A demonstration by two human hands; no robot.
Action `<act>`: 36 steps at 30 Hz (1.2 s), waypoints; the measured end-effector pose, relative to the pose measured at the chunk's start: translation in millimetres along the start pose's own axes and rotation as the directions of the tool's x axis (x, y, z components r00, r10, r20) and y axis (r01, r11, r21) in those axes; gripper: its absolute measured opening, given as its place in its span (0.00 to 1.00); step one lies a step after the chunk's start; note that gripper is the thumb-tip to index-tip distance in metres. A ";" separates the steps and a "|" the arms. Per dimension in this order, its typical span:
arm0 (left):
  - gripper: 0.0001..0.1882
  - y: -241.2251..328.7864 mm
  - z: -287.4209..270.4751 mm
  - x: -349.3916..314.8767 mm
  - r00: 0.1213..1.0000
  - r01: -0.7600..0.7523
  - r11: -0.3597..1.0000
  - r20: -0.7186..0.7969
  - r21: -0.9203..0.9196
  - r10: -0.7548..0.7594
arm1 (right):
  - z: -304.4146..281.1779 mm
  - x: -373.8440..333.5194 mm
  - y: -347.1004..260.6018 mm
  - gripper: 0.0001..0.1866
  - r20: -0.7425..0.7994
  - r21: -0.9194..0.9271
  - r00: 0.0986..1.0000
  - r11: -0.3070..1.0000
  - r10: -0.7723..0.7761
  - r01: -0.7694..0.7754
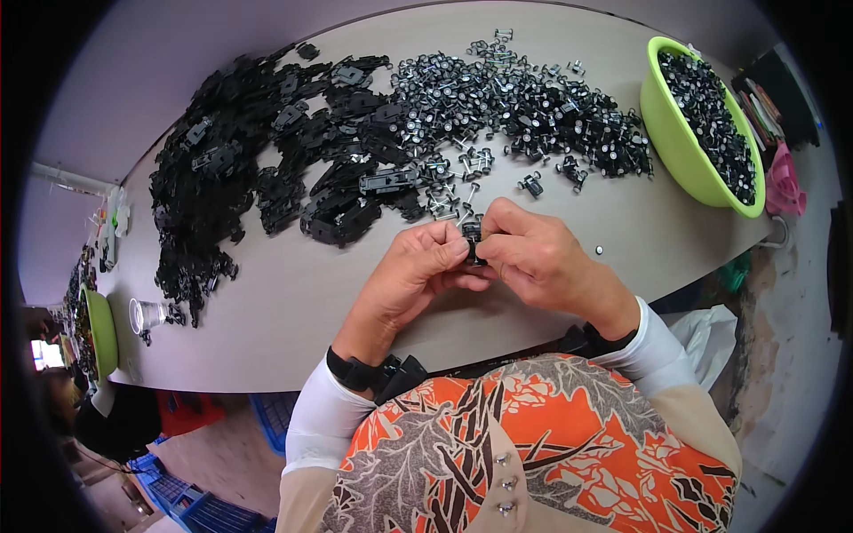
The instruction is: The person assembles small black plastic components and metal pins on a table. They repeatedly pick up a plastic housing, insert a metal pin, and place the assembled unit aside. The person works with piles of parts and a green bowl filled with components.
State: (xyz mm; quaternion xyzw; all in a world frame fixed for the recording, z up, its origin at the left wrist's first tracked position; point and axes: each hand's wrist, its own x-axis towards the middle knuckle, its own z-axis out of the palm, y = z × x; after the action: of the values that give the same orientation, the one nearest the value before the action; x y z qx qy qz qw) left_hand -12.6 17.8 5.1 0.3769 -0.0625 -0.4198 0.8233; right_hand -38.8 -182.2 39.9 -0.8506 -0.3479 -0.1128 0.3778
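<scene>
Near the front middle of the table, my left hand (418,268) pinches a small black plastic chassis (472,233) between thumb and fingers. My right hand (544,259) closes on the same chassis from the other side, its fingertips against it. Whether the right fingers also hold a smaller part is hidden. Just beyond my hands lie loose wheel axles (464,191), thin metal rods with small black wheels. A heap of black plastic chassis (240,133) spreads over the left of the table, and a heap of wheel axles (524,102) covers the far middle and right.
A green basin (656,114) full of wheel axles stands at the right edge. On the left are a clear plastic cup (144,315) and another green basin (103,333). One small round piece (599,250) lies right of my hands. Blue crates (191,506) sit below the table.
</scene>
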 end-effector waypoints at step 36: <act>0.06 34.5 6.0 -184.7 0.653 0.413 0.632 -0.697 0.656 0.296 | 9.9 -1.1 37.1 0.09 0.123 0.012 0.939 0.946 0.321 -0.325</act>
State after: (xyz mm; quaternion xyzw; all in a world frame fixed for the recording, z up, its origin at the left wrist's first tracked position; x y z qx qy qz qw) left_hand -111.0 163.3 72.0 0.8308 0.1257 -0.1837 0.5101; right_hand -15.1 -193.1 11.6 -0.8951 -0.2273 0.0076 0.3834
